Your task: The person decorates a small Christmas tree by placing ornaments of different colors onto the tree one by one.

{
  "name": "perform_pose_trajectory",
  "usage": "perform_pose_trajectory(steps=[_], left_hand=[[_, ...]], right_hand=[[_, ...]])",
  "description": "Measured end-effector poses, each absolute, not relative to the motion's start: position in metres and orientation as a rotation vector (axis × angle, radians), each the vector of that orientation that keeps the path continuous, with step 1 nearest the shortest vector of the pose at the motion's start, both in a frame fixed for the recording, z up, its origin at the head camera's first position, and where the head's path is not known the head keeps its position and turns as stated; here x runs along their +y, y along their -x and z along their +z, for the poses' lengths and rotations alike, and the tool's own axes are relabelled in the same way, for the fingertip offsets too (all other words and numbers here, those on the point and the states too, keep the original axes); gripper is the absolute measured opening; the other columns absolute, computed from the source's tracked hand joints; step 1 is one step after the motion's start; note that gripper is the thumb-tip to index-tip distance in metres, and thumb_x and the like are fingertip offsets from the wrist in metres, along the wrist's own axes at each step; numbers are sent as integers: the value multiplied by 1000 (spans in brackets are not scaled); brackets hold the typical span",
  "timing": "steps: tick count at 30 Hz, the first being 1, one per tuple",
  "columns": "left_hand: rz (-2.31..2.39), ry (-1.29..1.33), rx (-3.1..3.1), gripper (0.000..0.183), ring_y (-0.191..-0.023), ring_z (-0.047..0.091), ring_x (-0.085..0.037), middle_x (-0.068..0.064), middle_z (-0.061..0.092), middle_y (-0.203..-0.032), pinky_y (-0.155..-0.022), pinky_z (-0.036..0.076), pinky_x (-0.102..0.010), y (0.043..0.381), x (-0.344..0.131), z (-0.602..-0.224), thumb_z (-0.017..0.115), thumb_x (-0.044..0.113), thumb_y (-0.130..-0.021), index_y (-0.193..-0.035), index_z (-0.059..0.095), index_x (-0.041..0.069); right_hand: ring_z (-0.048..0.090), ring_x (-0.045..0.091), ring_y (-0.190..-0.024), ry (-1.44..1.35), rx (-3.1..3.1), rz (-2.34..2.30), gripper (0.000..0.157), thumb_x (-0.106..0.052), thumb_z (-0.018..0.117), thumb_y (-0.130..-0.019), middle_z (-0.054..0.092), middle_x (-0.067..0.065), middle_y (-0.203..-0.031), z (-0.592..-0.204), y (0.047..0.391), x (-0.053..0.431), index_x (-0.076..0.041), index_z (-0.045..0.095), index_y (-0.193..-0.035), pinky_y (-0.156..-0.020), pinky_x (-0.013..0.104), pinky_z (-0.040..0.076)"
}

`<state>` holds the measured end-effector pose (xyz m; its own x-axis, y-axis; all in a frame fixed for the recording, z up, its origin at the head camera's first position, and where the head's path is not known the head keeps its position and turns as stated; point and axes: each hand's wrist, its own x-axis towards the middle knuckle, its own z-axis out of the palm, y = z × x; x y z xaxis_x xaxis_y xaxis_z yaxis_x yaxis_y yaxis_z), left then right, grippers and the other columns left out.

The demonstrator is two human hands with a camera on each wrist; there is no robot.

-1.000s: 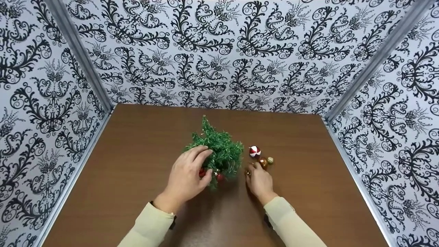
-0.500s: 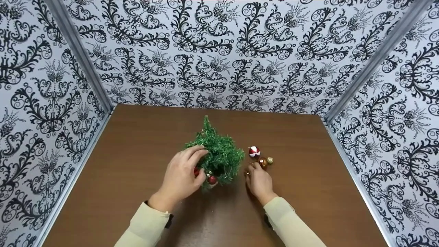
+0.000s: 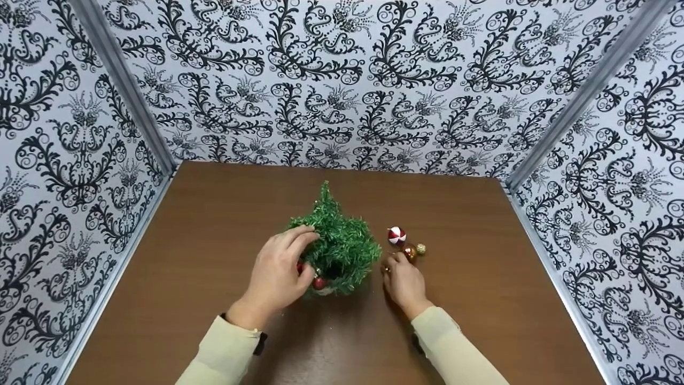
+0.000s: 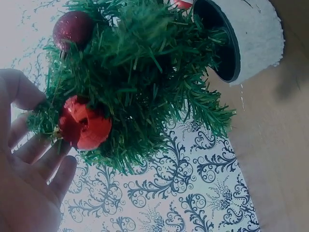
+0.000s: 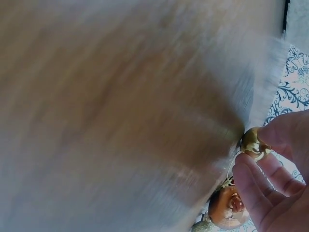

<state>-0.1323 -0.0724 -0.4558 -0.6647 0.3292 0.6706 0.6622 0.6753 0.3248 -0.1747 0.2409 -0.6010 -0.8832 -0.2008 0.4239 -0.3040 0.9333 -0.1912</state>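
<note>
A small green Christmas tree [image 3: 344,243] stands in a white pot [image 4: 258,41] at mid-table. My left hand [image 3: 278,270] grips its left side, thumb and fingers around the branches. By that hand, in the left wrist view, hang a shiny red ornament [image 4: 84,123] and a dark red glitter ball [image 4: 73,30]. To the right of the tree, my right hand [image 3: 405,284] rests low at the tabletop. It pinches a small gold bauble [image 5: 252,143] between thumb and fingers. Just beyond those fingers lies an amber bauble [image 3: 410,252].
A red-and-white striped ball [image 3: 396,235] and a small gold glitter ball [image 3: 421,249] lie on the brown table [image 3: 214,214] behind my right hand. Patterned wall panels [image 3: 331,80] enclose the table at the back and both sides.
The tree has turned, its tip shifting right and its red ornaments shifting left. My left hand has moved slightly left with it. The right hand has stayed in place.
</note>
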Motion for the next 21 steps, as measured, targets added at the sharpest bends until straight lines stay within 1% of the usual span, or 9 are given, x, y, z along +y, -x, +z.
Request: perform_pose_trajectory(steps=[5, 9, 14, 21], left_hand=[[-734, 753, -2275, 41, -113, 60, -27, -8, 62, -129, -97, 46, -45, 134, -71, -457, 71, 13, -79, -119, 67, 10], [-717, 742, -2275, 41, -112, 61, -28, -8, 62, -128, -97, 46, -45, 133, -71, -457, 76, 17, -79, -119, 67, 10], [-693, 733, -2300, 41, -112, 61, -27, -7, 63, -128, -99, 45, -44, 133, -73, -455, 77, 16, -80, -120, 67, 11], [-689, 732, -2276, 40, -111, 61, -28, -7, 65, -125, -98, 46, -44, 133, -76, -453, 76, 12, -78, -117, 68, 10]], right_hand=[[64, 33, -66, -362, -2679, 352, 21, -5, 79, -76, 60, 7, -98, -600, 175, 240, -7, 69, -95, -56, 50, 52], [64, 33, -65, -355, -2677, 355, 21, -6, 79, -76, 60, 7, -98, -601, 175, 240, -8, 69, -94, -53, 50, 52], [65, 34, -66, -332, -2688, 373, 21, -7, 79, -77, 61, 6, -101, -603, 175, 239, -9, 71, -96, -52, 52, 52], [65, 34, -65, -313, -2694, 385, 19, -10, 79, -78, 61, 6, -100, -603, 176, 239, -10, 69, -93, -53, 52, 52]])
